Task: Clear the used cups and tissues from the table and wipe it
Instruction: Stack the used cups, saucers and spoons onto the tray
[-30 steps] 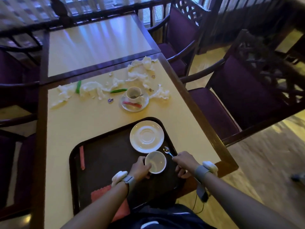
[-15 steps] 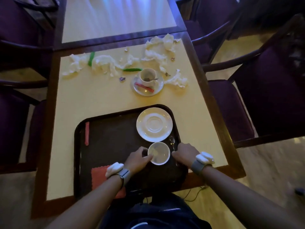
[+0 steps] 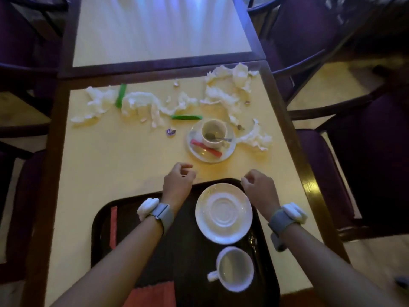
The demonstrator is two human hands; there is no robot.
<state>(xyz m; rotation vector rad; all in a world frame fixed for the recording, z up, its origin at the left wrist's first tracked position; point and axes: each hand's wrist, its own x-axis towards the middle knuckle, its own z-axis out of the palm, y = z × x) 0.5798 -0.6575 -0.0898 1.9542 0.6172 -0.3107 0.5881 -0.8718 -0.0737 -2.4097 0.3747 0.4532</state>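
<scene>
- The left hand (image 3: 178,182) and the right hand (image 3: 257,187) hover over the far rim of the dark tray (image 3: 99,218). Both are loosely curled and hold nothing.
- On the tray lie an empty saucer (image 3: 223,212) and, lower in the frame, a cleared cup (image 3: 235,268). A red cloth (image 3: 152,295) shows at the bottom edge.
- The used cup (image 3: 214,129) stands upright on its own saucer (image 3: 200,155) on the worktop (image 3: 110,156), just above the tray's rim at the centre of the frame.
- A spoon (image 3: 215,137) rests in that cup with its handle pointing right, and a red sachet (image 3: 205,148) lies across the saucer.
- That saucer sits up-frame from both hands, between them. The left hand's fingertips look slightly nearer its edge, so I judge a two-handed lift or a left-led reach likely next.
- The spoon could slide if the saucer tips.
- Torn tissues (image 3: 141,103) are strewn across the upper part of the worktop, with more at the upper right (image 3: 230,85) and right of the saucer (image 3: 254,138). Two green sachets (image 3: 187,117) lie among them.
- None of this is cleared yet, and wiping has not begun.
</scene>
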